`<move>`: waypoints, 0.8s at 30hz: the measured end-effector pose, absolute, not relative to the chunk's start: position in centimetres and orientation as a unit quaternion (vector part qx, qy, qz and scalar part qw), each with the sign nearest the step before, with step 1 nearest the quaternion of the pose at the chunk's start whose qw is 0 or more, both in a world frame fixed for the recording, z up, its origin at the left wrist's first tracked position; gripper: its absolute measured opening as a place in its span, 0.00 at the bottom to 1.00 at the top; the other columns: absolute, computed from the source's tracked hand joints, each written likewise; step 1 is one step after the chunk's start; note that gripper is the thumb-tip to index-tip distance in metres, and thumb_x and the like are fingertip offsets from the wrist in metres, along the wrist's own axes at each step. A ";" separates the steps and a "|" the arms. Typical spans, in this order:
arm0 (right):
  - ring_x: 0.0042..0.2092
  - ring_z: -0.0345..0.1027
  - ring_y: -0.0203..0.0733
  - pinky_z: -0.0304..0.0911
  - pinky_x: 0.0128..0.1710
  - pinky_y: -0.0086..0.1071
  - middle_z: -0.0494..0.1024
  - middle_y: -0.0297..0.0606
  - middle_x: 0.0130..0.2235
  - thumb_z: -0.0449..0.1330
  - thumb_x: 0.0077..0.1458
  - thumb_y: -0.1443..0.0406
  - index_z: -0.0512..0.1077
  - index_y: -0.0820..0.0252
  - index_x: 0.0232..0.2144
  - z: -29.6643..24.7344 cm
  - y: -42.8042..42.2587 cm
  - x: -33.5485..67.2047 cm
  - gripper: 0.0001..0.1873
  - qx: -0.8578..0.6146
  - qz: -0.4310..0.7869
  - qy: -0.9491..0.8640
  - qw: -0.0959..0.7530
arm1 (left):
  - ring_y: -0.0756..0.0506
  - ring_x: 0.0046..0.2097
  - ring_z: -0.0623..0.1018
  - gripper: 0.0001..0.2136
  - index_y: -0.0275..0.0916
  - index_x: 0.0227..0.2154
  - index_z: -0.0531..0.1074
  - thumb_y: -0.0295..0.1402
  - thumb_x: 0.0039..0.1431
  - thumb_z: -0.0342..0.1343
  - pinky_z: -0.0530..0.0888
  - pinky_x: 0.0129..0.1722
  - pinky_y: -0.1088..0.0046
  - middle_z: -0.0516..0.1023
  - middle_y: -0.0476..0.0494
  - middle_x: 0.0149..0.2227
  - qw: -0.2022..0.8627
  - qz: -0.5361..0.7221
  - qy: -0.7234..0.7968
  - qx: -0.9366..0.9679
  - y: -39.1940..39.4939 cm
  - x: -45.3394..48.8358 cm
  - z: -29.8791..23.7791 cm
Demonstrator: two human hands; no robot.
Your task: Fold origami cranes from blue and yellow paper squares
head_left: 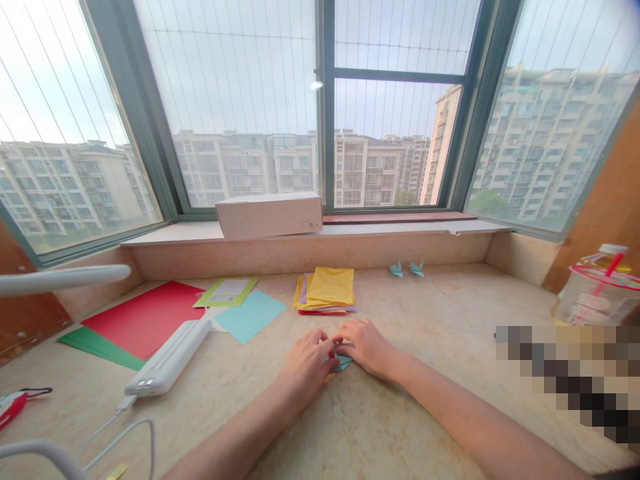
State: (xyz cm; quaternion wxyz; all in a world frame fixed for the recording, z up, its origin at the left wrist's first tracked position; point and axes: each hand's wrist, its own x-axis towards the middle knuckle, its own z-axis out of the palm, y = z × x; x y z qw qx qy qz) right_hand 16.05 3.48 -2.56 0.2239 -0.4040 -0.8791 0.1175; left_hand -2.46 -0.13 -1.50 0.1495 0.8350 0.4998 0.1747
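My left hand (309,360) and my right hand (364,345) meet on the beige stone counter (430,320), fingertips pressed together on a small folded piece of teal paper (343,363). Only a corner of that paper shows between and under the hands. Both hands are closed in a pinch on it. Just beyond the hands lies a stack of coloured paper squares (327,288) with a yellow sheet on top. Two small teal folded paper cranes (407,269) stand at the back of the counter.
To the left lie a light blue sheet (250,315), a red sheet (145,319), a green sheet (100,347), a printed leaflet (226,292) and a white power bank (170,359) with its cable. A white box (269,215) sits on the windowsill. A plastic cup (597,293) stands at the right.
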 end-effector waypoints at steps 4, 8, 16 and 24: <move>0.46 0.69 0.44 0.54 0.45 0.36 0.80 0.35 0.39 0.63 0.57 0.65 0.76 0.57 0.35 -2.4 3.5 15.9 0.02 -0.398 0.128 -0.877 0.237 | 0.42 0.46 0.73 0.03 0.40 0.34 0.72 0.31 0.59 0.56 0.67 0.47 0.66 0.73 0.44 0.42 0.146 0.174 0.503 0.834 -0.2 -2.5 -1.4; 0.44 0.70 0.43 0.54 0.44 0.36 0.80 0.34 0.37 0.63 0.58 0.63 0.76 0.57 0.33 -2.5 3.7 15.8 0.04 -0.389 0.137 -0.878 0.244 | 0.42 0.46 0.73 0.03 0.40 0.34 0.71 0.32 0.58 0.55 0.67 0.47 0.65 0.74 0.45 0.41 0.152 0.181 0.511 0.826 -0.2 -2.5 -1.2; 0.43 0.71 0.42 0.53 0.46 0.37 0.81 0.33 0.36 0.62 0.59 0.64 0.77 0.56 0.33 -2.9 4.0 16.0 0.04 -0.355 0.120 -0.894 0.248 | 0.43 0.45 0.73 0.05 0.42 0.35 0.68 0.31 0.55 0.57 0.69 0.46 0.67 0.76 0.47 0.41 0.186 0.237 0.521 0.798 0.0 -2.7 -2.1; 0.43 0.70 0.40 0.52 0.47 0.38 0.80 0.37 0.42 0.53 0.66 0.66 0.78 0.53 0.41 -2.7 3.6 17.0 0.12 -0.295 0.032 -0.928 0.224 | 0.42 0.47 0.73 0.06 0.40 0.36 0.74 0.34 0.55 0.58 0.68 0.47 0.67 0.76 0.45 0.41 0.181 0.206 0.543 0.793 -0.1 -2.7 -1.4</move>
